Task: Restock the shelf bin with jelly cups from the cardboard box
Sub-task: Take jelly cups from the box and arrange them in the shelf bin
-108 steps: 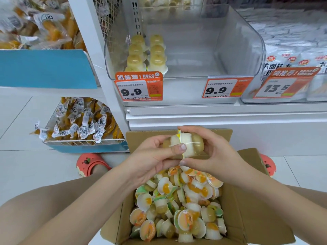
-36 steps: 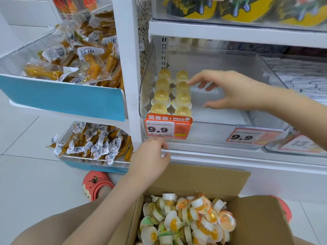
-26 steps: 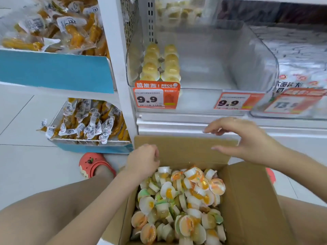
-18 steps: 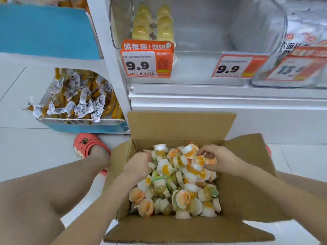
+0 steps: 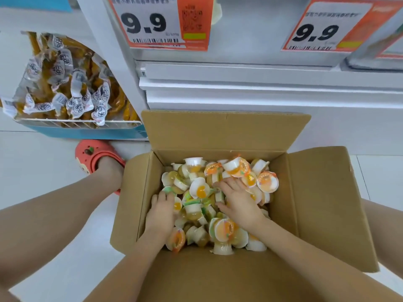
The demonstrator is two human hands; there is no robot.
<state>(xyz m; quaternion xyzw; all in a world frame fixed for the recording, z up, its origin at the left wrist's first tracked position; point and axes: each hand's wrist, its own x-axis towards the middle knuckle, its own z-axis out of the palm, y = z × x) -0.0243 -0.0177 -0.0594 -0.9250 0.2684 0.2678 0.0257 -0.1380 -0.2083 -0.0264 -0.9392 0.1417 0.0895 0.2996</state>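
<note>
White shelving unit [image 5: 239,88] spans the top of the view, its base step just behind the box. Two orange-and-white price tags reading 9.9 hang on its front edge, one at upper left [image 5: 161,22], one at upper right [image 5: 327,27]. The shelf bin itself is out of view.

Cardboard box [image 5: 322,205] sits on the pale tiled floor [image 5: 43,162] against the shelving base, all four flaps folded outward. It is filled with a loose heap of jelly cups [image 5: 218,203], clear plastic with white and orange-yolk contents, lying every way up.

Left of the shelving upright, a wire basket with a blue front [image 5: 82,127] holds wrapped yellow-brown snack packets [image 5: 69,83]. A red clog [image 5: 96,155] stands on the floor beside the box's left wall.

Left hand [image 5: 160,214] lies palm down on the cups by the box's left wall; fingers curl into the heap, whether they hold a cup cannot be told. Right hand [image 5: 237,199] rests on the middle of the heap, fingers spread and dipping among the cups; its grip cannot be told either.
</note>
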